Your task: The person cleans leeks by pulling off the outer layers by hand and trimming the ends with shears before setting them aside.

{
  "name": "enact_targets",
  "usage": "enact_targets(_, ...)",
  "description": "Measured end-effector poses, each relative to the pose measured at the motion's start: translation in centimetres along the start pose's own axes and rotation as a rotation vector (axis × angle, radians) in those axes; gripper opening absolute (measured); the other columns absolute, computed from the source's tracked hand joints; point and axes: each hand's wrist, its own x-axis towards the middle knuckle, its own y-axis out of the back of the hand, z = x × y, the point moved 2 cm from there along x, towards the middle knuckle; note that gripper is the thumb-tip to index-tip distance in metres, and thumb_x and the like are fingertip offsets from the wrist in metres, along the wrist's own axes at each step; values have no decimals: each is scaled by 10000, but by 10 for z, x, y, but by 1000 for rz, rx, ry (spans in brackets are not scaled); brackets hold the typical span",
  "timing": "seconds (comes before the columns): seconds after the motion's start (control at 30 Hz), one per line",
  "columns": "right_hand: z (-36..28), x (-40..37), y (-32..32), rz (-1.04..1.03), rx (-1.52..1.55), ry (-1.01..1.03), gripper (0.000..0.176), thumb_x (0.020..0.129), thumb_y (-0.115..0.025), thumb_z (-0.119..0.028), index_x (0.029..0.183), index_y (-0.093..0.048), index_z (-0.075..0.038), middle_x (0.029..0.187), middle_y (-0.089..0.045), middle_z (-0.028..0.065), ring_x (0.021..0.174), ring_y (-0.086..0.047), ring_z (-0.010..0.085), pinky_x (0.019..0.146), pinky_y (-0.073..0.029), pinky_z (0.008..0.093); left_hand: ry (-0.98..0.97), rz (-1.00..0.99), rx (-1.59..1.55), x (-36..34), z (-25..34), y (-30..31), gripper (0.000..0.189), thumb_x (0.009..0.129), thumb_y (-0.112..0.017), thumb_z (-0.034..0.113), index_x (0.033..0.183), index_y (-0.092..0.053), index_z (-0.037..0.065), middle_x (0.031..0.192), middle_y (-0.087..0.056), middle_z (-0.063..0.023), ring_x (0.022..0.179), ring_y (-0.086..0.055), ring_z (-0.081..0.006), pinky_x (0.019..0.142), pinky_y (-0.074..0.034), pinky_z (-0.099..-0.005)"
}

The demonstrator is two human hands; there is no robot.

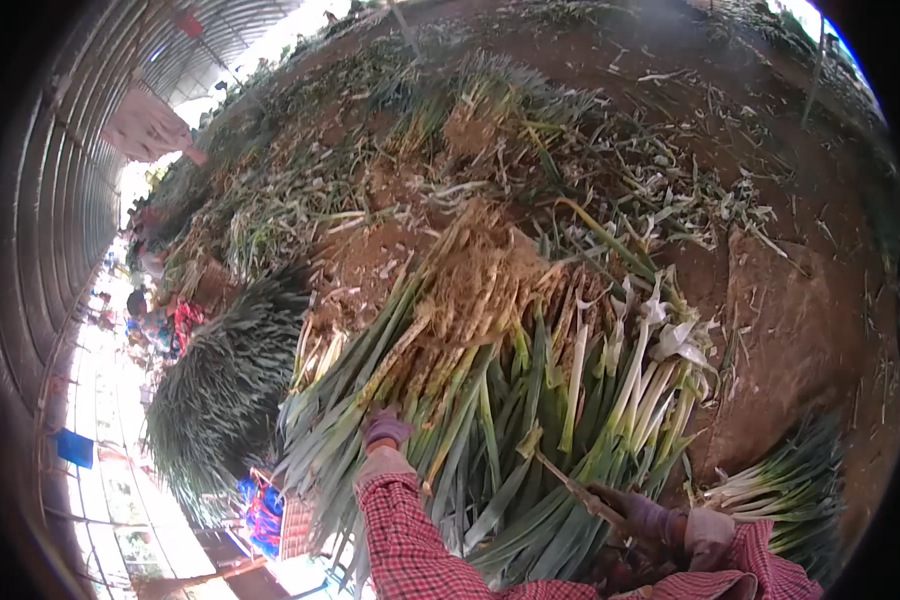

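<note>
A big heap of green onions point(490, 400) lies in front of me, with brown roots, pale stems and long green leaves. My left hand point(387, 428), in a purple glove, is pushed in among the leaves on the left of the heap, its fingers closed on some and partly hidden. Low on the right, my right hand point(650, 517), also gloved, is wrapped round one end of a thin brown stick-like tool point(575, 487). The tool's far end points up and left, over the leaves. Both sleeves are red checked cloth.
To the right lies a smaller bundle of green onions point(775, 490). A tall dark green pile point(235, 370) stands at left, near a red and blue bundle point(262, 512). Loose trimmings point(660, 190) litter the brown soil behind. People are partly visible at far left under the ribbed roof.
</note>
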Motion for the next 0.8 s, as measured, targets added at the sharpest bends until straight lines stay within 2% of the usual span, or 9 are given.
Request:
enact_targets(0.13, 40, 5, -7, 74, -11, 19, 806, 866, -590, -352, 1481, -162, -55, 1445, -368, 161, 1352, -321, 216, 1093, -272, 347, 14, -23, -295, 13, 4, -8, 1106, 603, -813, 516, 1464, -242, 122, 1532, -156, -197, 1354, -327, -363, 1097, -323, -441)
enact_targets(0.2, 43, 7, -12, 87, 41, -16, 771, 872, -566, -313, 1480, -169, -54, 1428, -385, 159, 1331, -346, 216, 1084, -286, 339, 163, 29, -219, 5, 17, -3, 1107, 606, -818, 491, 1474, -213, 164, 1511, -201, -215, 1337, -353, -369, 1073, -355, -442)
enact_targets(0.3, 3, 15, -9, 36, 200, -130, 726, 897, -532, -285, 1481, -167, -57, 1416, -399, 142, 1315, -355, 204, 1078, -292, 326, 141, 132, -273, -4, 20, -29, 1042, 616, -818, 461, 1459, -263, 199, 1477, -272, -224, 1307, -395, -371, 1039, -394, -435)
enact_targets(0.4, 3, 22, -13, -10, 169, -150, 842, 819, -630, -264, 1485, -155, -65, 1419, -400, 124, 1304, -365, 194, 1073, -293, 314, 155, 70, -201, -31, 42, -9, 969, 626, -814, 434, 1432, -324, 213, 1458, -296, -236, 1268, -439, -371, 1015, -416, -434)
enact_targets(0.47, 27, 39, -22, -16, 141, 2, 949, 721, -702, -172, 1489, -152, -81, 1409, -414, 118, 1286, -383, 186, 1062, -309, 309, 97, 104, -120, -43, 48, -16, 920, 636, -803, 428, 1412, -364, 198, 1405, -387, -239, 1233, -477, -367, 1007, -424, -417)
enact_targets(0.5, 24, 48, -27, 26, 253, -122, 1014, 646, -713, -64, 1493, -157, -109, 1399, -426, 119, 1275, -397, 186, 1057, -320, 314, 24, 21, -138, -57, 61, -13, 905, 637, -800, 419, 1405, -377, 197, 1371, -433, -233, 1224, -488, -356, 1007, -423, -409)
enact_targets(0.6, 14, 51, -24, -8, 155, 24, 1036, 610, -706, 3, 1492, -180, -131, 1403, -427, 118, 1278, -394, 182, 1052, -330, 312, -397, -82, -126, -88, 101, -64, 819, 643, -777, 408, 1352, -446, 167, 1273, -548, -198, 1170, -542, -326, 982, -441, -393)
enact_targets(0.67, -2, 34, -13, 81, 203, -5, 1047, 592, -713, 5, 1489, -192, -132, 1408, -426, 114, 1278, -400, 188, 1053, -334, 317, -487, -93, -168, -115, 154, -122, 695, 652, -750, 418, 1256, -531, 155, 1211, -597, -169, 1113, -574, -337, 937, -467, -398)
enact_targets(0.8, 4, -16, 12, 391, 240, -199, 1062, 568, -744, -4, 1483, -223, -139, 1411, -439, 113, 1279, -424, 217, 1059, -345, 339, -378, -63, -345, -153, 217, -116, 521, 673, -715, 425, 1128, -614, 194, 1087, -657, -139, 1061, -594, -336, 888, -480, -402)
